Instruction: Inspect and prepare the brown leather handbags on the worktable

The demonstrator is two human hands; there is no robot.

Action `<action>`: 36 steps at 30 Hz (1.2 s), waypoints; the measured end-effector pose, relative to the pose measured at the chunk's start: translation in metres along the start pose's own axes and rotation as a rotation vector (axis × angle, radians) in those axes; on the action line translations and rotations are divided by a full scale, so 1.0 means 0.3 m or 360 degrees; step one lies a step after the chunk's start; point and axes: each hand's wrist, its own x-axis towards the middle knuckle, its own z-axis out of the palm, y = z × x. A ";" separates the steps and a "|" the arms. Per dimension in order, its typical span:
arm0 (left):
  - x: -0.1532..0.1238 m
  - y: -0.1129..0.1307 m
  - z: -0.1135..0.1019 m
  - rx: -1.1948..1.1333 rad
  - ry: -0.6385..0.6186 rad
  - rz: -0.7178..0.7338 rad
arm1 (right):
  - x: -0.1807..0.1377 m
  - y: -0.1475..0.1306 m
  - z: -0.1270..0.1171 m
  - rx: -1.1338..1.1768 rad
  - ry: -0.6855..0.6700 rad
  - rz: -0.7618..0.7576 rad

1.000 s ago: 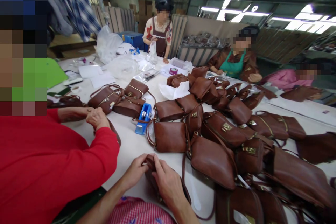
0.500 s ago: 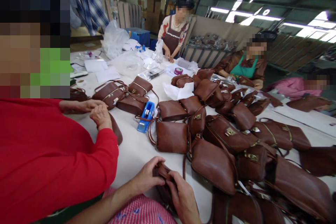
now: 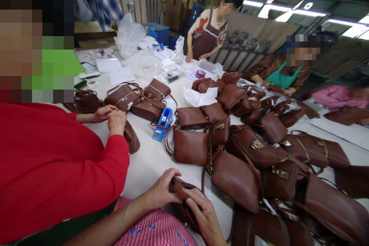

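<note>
My left hand (image 3: 163, 190) and my right hand (image 3: 203, 213) both grip a small brown leather handbag (image 3: 182, 190) at the near edge of the white table (image 3: 147, 161). The left fingers pinch its top edge and the right hand covers its right side. Much of the bag is hidden under my hands. Just beyond lies another brown handbag (image 3: 190, 147), and a further one (image 3: 235, 178) sits to its right.
Several brown handbags cover the right and middle of the table. A blue tape dispenser (image 3: 163, 123) sits mid-table. A person in a red sleeve (image 3: 57, 169) works a bag at my left. Two people stand or sit at the far side, by plastic bags (image 3: 129, 38) and papers.
The view has shifted left and down a little. My hands have drawn the bag nearer to me and my right hand has slid lower on it. The red-sleeved person's hands moved slightly.
</note>
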 end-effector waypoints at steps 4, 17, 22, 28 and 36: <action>-0.013 0.022 -0.010 0.0015 -0.0061 0.0017 | -0.004 -0.004 -0.012 -0.0072 0.0046 0.0051; -0.021 0.004 0.009 0.0068 0.0115 0.0129 | -0.043 -0.011 0.038 -0.0817 0.0100 0.0081; -0.015 -0.015 -0.013 -0.0163 -0.0015 0.0201 | 0.009 -0.065 0.013 -0.0839 -0.0097 0.0456; -0.040 0.003 -0.073 -0.0519 -0.0414 0.0100 | 0.043 -0.079 0.028 -0.1382 -0.0257 0.0504; -0.061 0.077 -0.064 0.0476 -0.0195 0.0431 | 0.064 -0.103 0.045 -0.1324 -0.0316 0.0635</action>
